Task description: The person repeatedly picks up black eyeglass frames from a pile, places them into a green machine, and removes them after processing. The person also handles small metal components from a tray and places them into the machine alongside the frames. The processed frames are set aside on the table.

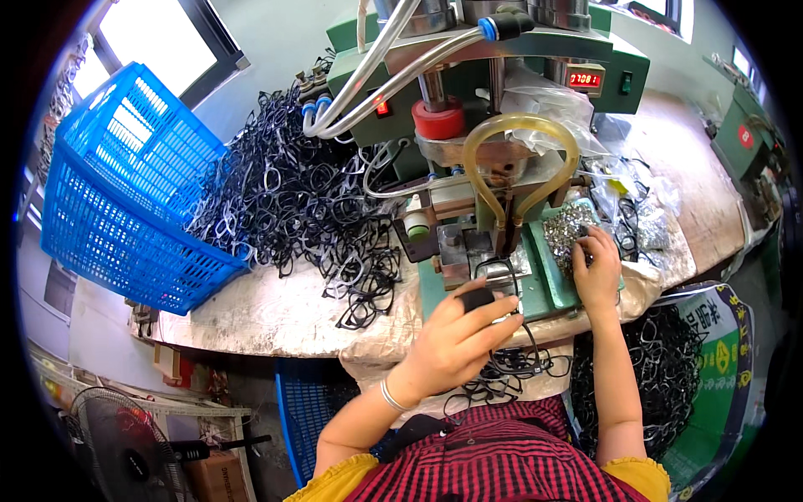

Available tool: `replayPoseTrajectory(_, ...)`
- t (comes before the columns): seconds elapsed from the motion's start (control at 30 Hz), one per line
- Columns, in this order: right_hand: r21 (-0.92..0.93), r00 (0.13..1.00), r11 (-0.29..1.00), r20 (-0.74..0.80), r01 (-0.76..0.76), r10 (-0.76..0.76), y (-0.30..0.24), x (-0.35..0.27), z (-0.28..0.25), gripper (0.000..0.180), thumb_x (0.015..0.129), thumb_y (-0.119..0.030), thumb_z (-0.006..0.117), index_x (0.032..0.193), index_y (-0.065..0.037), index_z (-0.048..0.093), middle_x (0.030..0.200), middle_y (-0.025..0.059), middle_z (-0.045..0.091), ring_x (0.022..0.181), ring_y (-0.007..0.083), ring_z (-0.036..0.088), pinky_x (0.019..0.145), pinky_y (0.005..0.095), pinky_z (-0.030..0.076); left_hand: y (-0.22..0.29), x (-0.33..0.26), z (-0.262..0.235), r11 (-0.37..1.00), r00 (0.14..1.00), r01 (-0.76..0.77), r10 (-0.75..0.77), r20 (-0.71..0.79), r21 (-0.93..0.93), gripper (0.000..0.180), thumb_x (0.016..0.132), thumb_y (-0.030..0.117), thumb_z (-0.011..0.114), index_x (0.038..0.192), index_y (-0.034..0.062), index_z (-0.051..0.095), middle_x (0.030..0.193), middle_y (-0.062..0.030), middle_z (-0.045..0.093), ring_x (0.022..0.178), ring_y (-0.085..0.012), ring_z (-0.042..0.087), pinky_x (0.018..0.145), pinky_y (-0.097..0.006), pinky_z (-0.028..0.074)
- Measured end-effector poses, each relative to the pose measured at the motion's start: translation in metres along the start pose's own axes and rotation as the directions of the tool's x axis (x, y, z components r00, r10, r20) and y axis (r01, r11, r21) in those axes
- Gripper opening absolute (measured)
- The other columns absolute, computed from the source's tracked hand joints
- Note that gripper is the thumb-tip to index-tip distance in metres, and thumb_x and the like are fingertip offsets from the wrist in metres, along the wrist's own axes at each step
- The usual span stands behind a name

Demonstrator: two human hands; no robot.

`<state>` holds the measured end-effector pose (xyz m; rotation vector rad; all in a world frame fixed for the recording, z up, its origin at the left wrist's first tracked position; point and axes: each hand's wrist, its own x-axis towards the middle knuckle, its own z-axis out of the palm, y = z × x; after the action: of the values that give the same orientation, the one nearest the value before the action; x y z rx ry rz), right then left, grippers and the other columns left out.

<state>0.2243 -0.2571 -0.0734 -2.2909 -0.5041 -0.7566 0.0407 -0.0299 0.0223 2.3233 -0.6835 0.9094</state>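
My left hand [456, 339] grips a black eyeglass frame [489, 289] and holds it against the metal fixture [468, 251] at the base of a green press machine [502, 75]. My right hand [595, 268] reaches into a heap of small shiny metal parts [565, 226] on the green tray to the right of the fixture; its fingertips are bent down into the parts. More black frames [510, 368] lie in my lap below the table edge.
A big tangle of black frames [293, 201] covers the left of the worn bench. A blue plastic crate [125, 188] leans at the far left. A sack of frames [669, 368] stands at my right. Hoses [519, 159] loop from the press. A fan [117, 443] sits on the floor.
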Motion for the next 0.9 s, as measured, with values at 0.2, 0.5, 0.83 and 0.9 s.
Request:
replayPoseTrajectory(0.2, 0.229, 0.987, 0.962, -0.034, -0.147, 0.159, -0.004, -0.014, -0.018, 0.01, 0.084, -0.005, 0.072, 0.093, -0.001, 0.073, 0.095, 0.0126, 0.072, 0.093, 0.0274, 0.067, 0.086, 0.0358, 0.051, 0.016, -0.067, -0.053, 0.792, 0.85, 0.401, -0.134, -0.509, 0.46, 0.023, 0.088, -0.003, 0.065, 0.111, 0.0015, 0.069, 0.117, -0.0156, 0.068, 0.111, -0.0291, 0.064, 0.102, -0.044, 0.049)
replayPoseTrajectory(0.5, 0.501, 0.982, 0.846, 0.056, -0.182, 0.178, -0.066, 0.013, 0.0, 0.014, 0.083, -0.001, 0.072, 0.096, -0.001, 0.074, 0.092, 0.01, 0.073, 0.088, 0.0221, 0.069, 0.081, 0.0319, 0.052, -0.092, -0.048, -0.042, 0.7, 0.768, 0.631, -0.506, -0.392, 0.334, 0.035, 0.082, 0.017, 0.079, 0.113, 0.0039, 0.071, 0.123, -0.0116, 0.062, 0.114, -0.0299, 0.055, 0.099, -0.039, 0.038)
replayPoseTrajectory(0.83, 0.43, 0.941, 0.837, 0.125, -0.338, 0.315, -0.016, -0.031, -0.045, 0.012, 0.084, 0.001, 0.071, 0.096, 0.0, 0.073, 0.093, 0.0067, 0.072, 0.09, 0.0163, 0.066, 0.085, 0.0283, 0.049, -0.136, -0.051, 0.005, 0.766, 0.756, 0.608, -0.478, -0.447, 0.208, 0.027, 0.081, 0.015, 0.079, 0.101, 0.0019, 0.067, 0.109, -0.0118, 0.065, 0.099, -0.0307, 0.057, 0.088, -0.039, 0.041)
replayPoseTrajectory(0.9, 0.454, 0.947, 0.831, 0.142, -0.321, 0.288, -0.028, -0.033, -0.054, 0.013, 0.083, 0.002, 0.07, 0.095, 0.0, 0.073, 0.094, 0.0066, 0.072, 0.09, 0.0159, 0.066, 0.084, 0.0279, 0.049, -0.141, -0.051, 0.011, 0.741, 0.723, 0.642, -0.499, -0.477, 0.198, 0.023, 0.081, 0.012, 0.078, 0.098, 0.0049, 0.064, 0.104, -0.0093, 0.067, 0.097, -0.0291, 0.059, 0.09, -0.039, 0.041)
